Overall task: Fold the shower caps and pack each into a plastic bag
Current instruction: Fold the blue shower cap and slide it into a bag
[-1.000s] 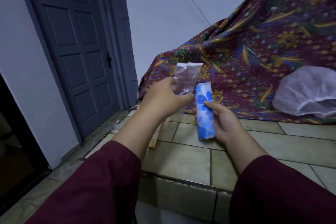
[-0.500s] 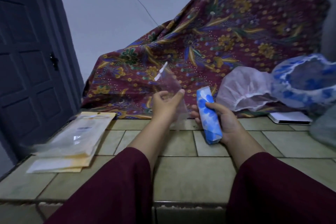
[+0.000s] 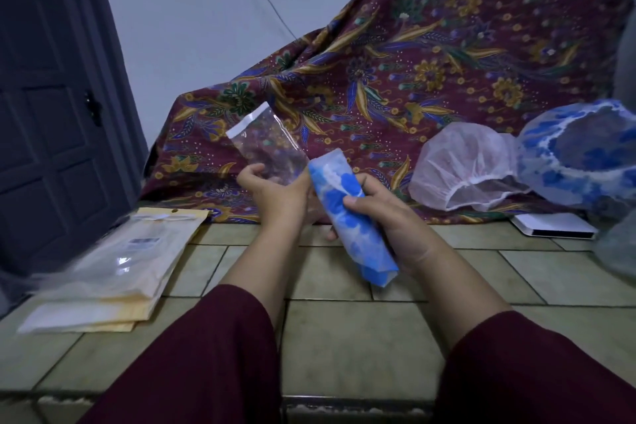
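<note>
My left hand [image 3: 278, 193] holds a small clear plastic bag [image 3: 266, 144] by its lower part, its white strip end pointing up and left. My right hand [image 3: 389, 217] grips a folded blue-and-white shower cap [image 3: 347, 217], a long narrow bundle tilted with its top end near the bag's lower edge. Both hands hover above the tiled counter [image 3: 344, 337]. An unfolded white shower cap [image 3: 464, 172] and an unfolded blue-patterned shower cap [image 3: 581, 155] lie at the right on the batik cloth.
A stack of flat plastic packets [image 3: 110, 272] lies on the counter's left. A maroon batik cloth [image 3: 413, 62] drapes over something at the back. A white flat box [image 3: 554, 225] sits far right. A dark door [image 3: 51, 96] stands on the left.
The view swung right, bringing the packets and blue cap into sight. My right hand tilted the folded cap toward the bag, and my left hand turned the bag so its strip end points up-left.
</note>
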